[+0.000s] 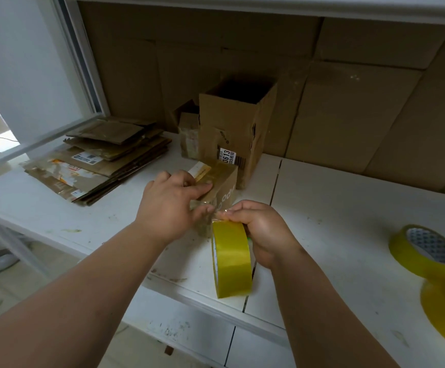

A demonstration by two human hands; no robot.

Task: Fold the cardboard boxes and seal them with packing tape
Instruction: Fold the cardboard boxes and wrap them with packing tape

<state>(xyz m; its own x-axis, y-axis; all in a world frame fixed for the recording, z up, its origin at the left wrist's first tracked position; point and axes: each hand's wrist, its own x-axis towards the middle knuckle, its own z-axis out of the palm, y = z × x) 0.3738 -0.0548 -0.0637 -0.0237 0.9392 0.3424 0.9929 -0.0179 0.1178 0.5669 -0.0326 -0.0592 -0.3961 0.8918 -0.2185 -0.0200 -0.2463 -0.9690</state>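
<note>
Left hand (170,203) is lying flat-ish on top of the small cardboard box (222,187) I'm taping, fingers mostly straight and pressing down on its top, thumb reaching toward the near edge, so it's pressing rather than gripping anything. Right hand (262,229) is curling around the yellow tape roll (232,258), holding it upright on its edge just in front of the box, and my fingertips are pinching the clear strip where it's coming off the roll and running onto the box's near side. That box is sitting near the middle of the white table (335,208), right by the seam between two tabletop panels. Right behind it a taller open-topped box (236,128) is standing upright with a barcode label low on its front, and a smaller taped-up box (189,136) is tucking in beside it on the left. Off to the left a stack of flattened boxes (101,160) is lying on the table with shipping labels showing. Over on the far right two more tape rolls (425,251) are lying flat, one partly cut off by the frame edge. Brown cardboard sheets (348,115) are covering the wall behind everything.
</note>
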